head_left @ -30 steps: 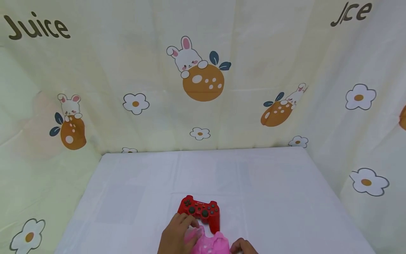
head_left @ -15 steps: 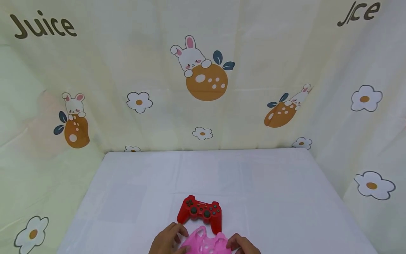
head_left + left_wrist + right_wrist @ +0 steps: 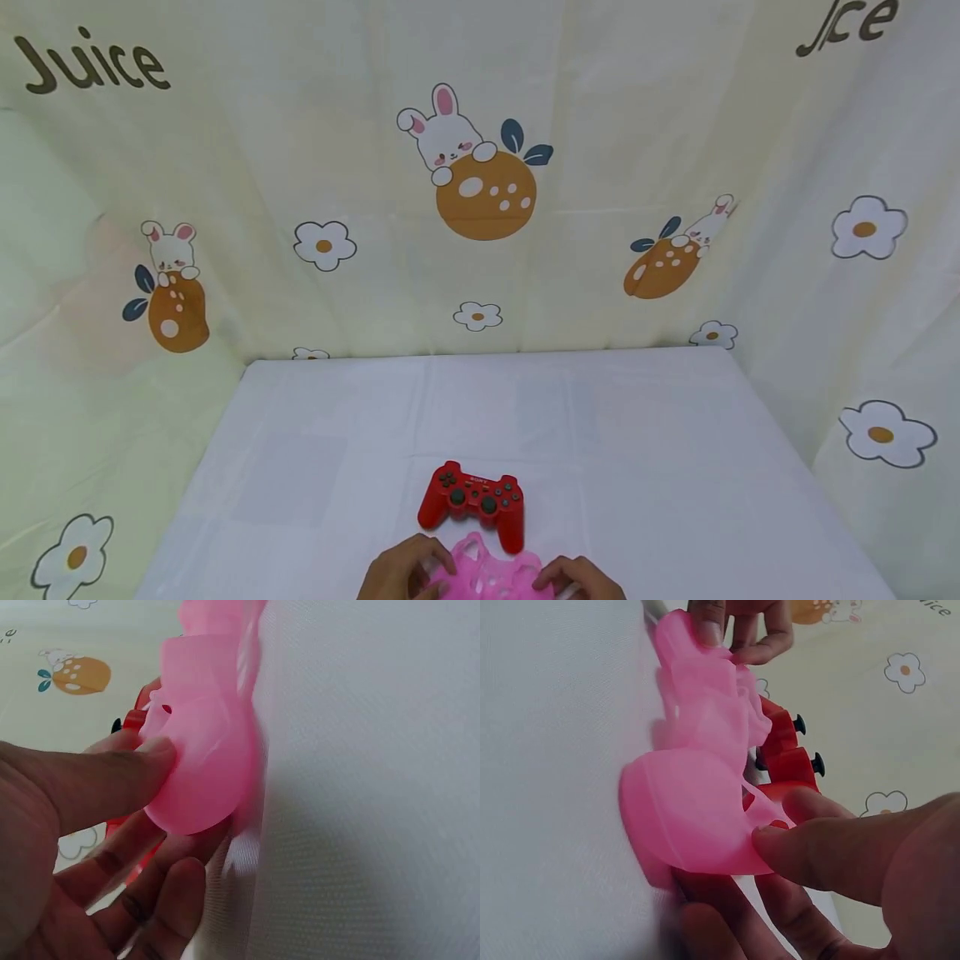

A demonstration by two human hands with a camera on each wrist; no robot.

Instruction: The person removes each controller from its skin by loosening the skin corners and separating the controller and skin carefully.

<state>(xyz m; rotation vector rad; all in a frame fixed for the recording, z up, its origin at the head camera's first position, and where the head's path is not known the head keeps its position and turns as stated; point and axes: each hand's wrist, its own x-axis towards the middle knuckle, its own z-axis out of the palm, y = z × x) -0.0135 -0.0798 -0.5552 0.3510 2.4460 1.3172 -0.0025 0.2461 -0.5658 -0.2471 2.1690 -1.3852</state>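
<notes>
A pink silicone controller skin point(image 3: 491, 579), soft and full of cutouts, lies low at the front of the table in the head view. My left hand point(image 3: 405, 571) pinches its left end, thumb on top and fingers beneath, as the left wrist view shows on the rounded grip pocket point(image 3: 206, 765). At the other end my right hand point(image 3: 581, 577) pinches the right grip pocket point(image 3: 690, 802) between thumb and fingers in the right wrist view. Just beyond the skin rests a red game controller point(image 3: 480, 493), sticks and buttons facing up, held by neither hand.
A white cloth covers the table point(image 3: 637, 467), which runs on behind and to both sides of the controller. Pale curtains point(image 3: 360, 150) printed with rabbits, oranges and flowers hang at the back and along both sides.
My left hand has drawn back from over the controller's left grip to the skin's left end, uncovering the controller. My right fingers have moved onto the skin's right end. The controller lies still.
</notes>
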